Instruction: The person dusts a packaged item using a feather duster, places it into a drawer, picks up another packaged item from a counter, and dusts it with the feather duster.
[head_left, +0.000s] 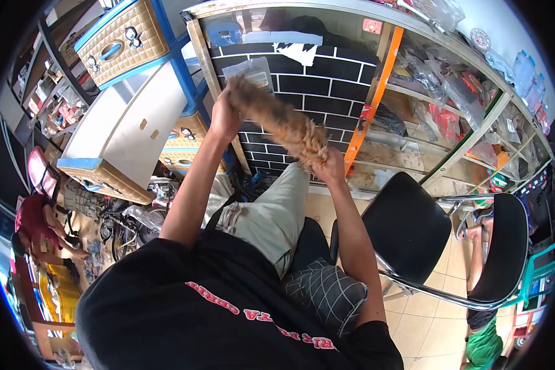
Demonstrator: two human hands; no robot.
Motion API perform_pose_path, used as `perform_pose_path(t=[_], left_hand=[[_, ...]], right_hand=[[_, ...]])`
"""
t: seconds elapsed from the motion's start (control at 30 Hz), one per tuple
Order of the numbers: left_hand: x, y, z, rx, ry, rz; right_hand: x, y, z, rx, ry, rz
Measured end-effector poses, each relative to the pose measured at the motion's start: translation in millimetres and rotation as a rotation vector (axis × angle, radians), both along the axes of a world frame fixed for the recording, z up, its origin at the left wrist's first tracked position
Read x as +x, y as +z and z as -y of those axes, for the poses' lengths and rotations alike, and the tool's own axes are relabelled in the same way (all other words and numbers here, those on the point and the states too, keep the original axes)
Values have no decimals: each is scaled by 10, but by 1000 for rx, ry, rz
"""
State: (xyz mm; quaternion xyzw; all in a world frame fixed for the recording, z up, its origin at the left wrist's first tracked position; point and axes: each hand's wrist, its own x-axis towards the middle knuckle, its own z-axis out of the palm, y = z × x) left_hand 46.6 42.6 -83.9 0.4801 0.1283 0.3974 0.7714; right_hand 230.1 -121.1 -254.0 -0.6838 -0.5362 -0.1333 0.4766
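While the left hand [226, 118] and right hand [330, 168] clasp its ends, the long, shaggy brown fibrous bundle [280, 123] appears to need steady two-handed control.

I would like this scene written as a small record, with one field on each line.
Left hand: around the upper end of the shaggy brown bundle
Right hand: around its lower end
Bundle type: too blurred to tell
Ahead: black brick-pattern panel
Left side: drawer unit with penguin pictures
Right side: black chair, its seat facing up
Far left: another person in a dark red shirt, bent forward
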Motion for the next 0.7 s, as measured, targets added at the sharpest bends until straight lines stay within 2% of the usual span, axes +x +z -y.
perform_pose_path(t=[0.1, 0.13, 0.23, 0.27, 0.3, 0.33, 0.4, 0.6, 0.67, 0.7], left_hand=[[5, -2, 65, 120, -64, -20], [20, 14, 44, 23, -164, 4], [5, 4, 79, 17, -126, -36], [-4, -162, -106, 217, -126, -77], [-15, -328, -284, 415, -127, -119], [-19, -145, -40, 99, -168, 19], [27, -70, 25, 19, -113, 8], [-15, -52, 39, 37, -203, 17], [-32, 13, 129, 50, -108, -54], [-34, -13, 83, 105, -198, -24]], right_hand=[[-71, 33, -28, 12, -120, -115], [-69, 23, -62, 0, -118, -147], [-50, 52, -18, -44, -21, -191], [-36, 79, -1, -62, 15, -41], [-54, 88, -4, -63, 15, -41], [-79, 77, -17, -70, -36, -110], [-106, 49, -33, -125, -112, -226], [-160, 199, 47, -89, -9, -102], [-163, 149, -23, -142, -81, -89], [-169, 117, -24, -153, -96, -174]])
